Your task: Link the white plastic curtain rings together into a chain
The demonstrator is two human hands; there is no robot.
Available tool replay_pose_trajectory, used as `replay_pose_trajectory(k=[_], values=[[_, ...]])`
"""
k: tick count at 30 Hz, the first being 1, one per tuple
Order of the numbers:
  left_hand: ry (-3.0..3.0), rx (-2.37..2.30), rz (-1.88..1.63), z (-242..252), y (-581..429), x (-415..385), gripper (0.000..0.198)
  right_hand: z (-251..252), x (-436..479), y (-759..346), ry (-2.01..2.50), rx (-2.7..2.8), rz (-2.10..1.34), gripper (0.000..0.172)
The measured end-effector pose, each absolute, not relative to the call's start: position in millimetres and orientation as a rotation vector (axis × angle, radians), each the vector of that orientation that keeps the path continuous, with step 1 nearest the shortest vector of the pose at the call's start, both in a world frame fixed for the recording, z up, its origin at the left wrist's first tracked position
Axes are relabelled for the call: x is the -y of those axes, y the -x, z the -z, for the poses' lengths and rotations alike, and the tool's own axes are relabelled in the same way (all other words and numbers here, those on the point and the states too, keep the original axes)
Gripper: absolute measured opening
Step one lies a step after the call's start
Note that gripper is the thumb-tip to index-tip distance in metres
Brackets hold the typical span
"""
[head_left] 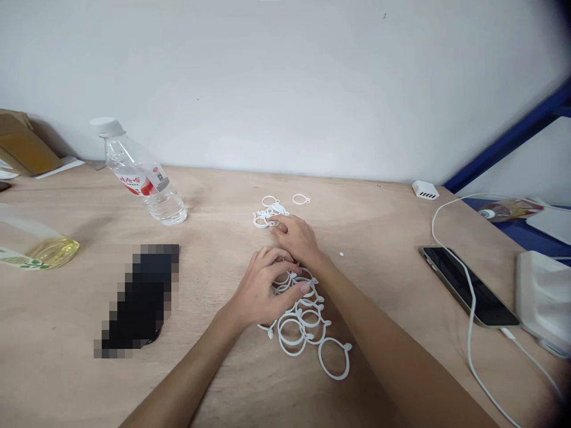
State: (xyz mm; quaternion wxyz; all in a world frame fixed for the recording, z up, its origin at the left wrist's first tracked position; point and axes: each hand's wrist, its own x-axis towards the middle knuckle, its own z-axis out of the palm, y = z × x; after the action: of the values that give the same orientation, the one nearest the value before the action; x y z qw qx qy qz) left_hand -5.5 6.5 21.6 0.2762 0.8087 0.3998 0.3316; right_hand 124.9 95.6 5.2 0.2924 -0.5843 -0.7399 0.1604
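Several white plastic rings (307, 333) lie in a linked heap on the wooden table (89, 368) in front of me. My left hand (265, 285) rests on the near heap with its fingers curled over the rings. My right hand (297, 238) reaches further back, its fingertips pinched at a smaller cluster of rings (267, 215). One loose ring (301, 199) lies just behind that cluster.
A clear water bottle (140, 175) stands tilted at the back left. A bottle of yellow liquid (40, 246) lies at the left edge. A blurred black object (140, 300) sits left of my hands. A phone (468, 285) with a white cable (470, 333) lies right.
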Motion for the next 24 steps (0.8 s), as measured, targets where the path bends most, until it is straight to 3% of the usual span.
replay_pose_trajectory(k=[11,13,17,24], values=[[-1.846,-1.337,-1.213,-11,6,-13,0.013,-8,-63,-152,1.268,1.775,-0.489,0.016],[-1.807,-1.421,-1.234,-9,6,-14,0.019,-11,-48,-158,1.255,1.732,-0.55,0.015],[-1.826,-1.387,-1.213,-8,5,-13,0.049,-16,-19,-165,1.177,1.664,-0.686,0.013],[-2.124,-1.051,-1.056,-11,6,-11,0.042,-11,8,-174,1.25,1.462,-0.766,0.022]])
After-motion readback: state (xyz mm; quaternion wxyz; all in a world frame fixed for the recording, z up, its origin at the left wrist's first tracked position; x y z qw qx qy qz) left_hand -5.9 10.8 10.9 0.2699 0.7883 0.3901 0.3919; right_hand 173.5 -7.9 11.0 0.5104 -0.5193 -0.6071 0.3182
